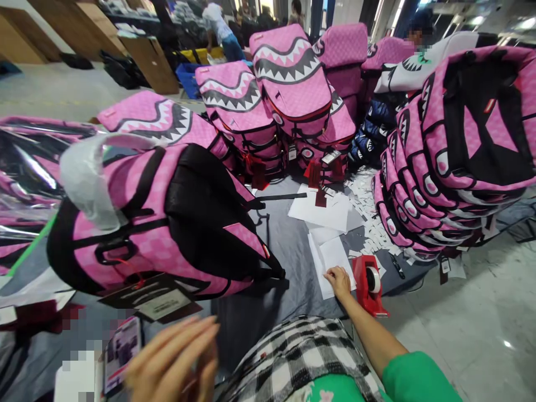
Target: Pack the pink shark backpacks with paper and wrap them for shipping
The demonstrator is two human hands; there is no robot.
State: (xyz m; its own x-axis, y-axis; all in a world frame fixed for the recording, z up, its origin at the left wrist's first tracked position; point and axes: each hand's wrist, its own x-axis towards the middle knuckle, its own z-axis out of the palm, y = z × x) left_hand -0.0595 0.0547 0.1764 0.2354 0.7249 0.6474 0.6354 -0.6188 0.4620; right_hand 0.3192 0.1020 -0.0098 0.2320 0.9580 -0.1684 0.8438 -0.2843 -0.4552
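Observation:
A pink backpack [167, 223] with black straps lies on its front on the grey table [288, 245], clear plastic bunched at its top and a black hang tag [154, 301] at its near end. My left hand [176, 360] hovers low in front of me near that tag, fingers stretched out, holding nothing I can see. My right hand [339, 279] reaches forward to white paper sheets [330, 257], fingers curled down on them right beside a red tape dispenser [368, 285].
Piles of pink shark-mouth backpacks stand at the back [293, 95] and lean at the right [460, 145]. Small white slips [372, 223] litter the table. Plastic-wrapped bags [25, 167] lie at the left. Other people work in the background. The pale floor [469, 329] opens at right.

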